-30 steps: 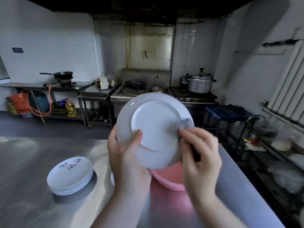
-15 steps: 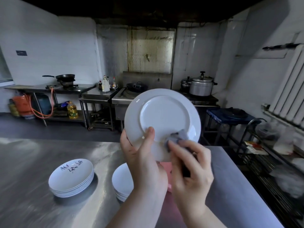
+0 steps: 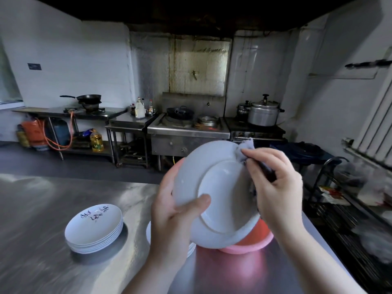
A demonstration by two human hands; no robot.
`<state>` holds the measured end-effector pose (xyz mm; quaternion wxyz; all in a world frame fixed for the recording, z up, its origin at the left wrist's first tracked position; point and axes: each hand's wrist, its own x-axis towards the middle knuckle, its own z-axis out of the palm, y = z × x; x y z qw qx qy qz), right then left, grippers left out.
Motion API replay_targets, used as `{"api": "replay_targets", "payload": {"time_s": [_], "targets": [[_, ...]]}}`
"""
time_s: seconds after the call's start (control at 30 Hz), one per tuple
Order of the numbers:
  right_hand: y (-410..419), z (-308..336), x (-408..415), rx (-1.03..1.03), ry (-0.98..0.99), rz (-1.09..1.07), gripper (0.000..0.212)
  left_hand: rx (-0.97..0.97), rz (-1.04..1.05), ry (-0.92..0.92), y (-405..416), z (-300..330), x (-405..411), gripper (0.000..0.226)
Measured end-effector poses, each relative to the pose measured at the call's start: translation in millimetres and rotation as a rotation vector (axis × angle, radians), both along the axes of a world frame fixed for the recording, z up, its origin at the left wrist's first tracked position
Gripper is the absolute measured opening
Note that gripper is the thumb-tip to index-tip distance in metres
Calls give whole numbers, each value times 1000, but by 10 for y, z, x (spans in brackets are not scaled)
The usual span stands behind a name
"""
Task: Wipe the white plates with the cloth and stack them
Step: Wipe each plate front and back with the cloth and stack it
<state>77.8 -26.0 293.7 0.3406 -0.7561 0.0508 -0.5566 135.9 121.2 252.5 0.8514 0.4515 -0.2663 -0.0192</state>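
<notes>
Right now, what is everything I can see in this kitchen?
held plate: one, white, underside facing camera.
cloth: one, grey, on the plate's upper right rim.
plate stack: one, white, top plate inked, counter left.
second plate stack: white, mostly hidden behind the left forearm.
basin: one, pink, behind the held plate.
counter: one, steel.
pressure cooker: one, silver, back stove.
oil bottle: one, yellow, low shelf.
left hand: grips the plate.
right hand: pinches the cloth.
</notes>
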Motion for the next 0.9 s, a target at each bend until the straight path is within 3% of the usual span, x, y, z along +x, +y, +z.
{"api": "replay_targets", "payload": {"time_s": [0.07, 0.17, 0.3, 0.43, 0.57, 0.7, 0.9], "targets": [[133, 38, 57, -265, 62, 41, 22, 56, -45, -59, 15, 10, 11, 65], [94, 148, 60, -653, 201, 294, 28, 120, -151, -138, 60, 44, 50, 65], [22, 231, 120, -501, 154, 197, 24, 197, -156, -162, 126, 60, 105, 63], [137, 72, 109, -753, 202, 313, 29, 244, -150, -152, 175, 27, 106, 55], [5, 80, 77, -425, 119, 119, 21, 205, -173, -101, 179, -25, 73, 60], [129, -36, 19, -634, 130, 226, 28, 203, -212, -94, 153, -38, 87, 57], [-19, -220, 9, -140, 16, 49, 22, 101, -87, 2, 116, -83, 49, 59]]}}
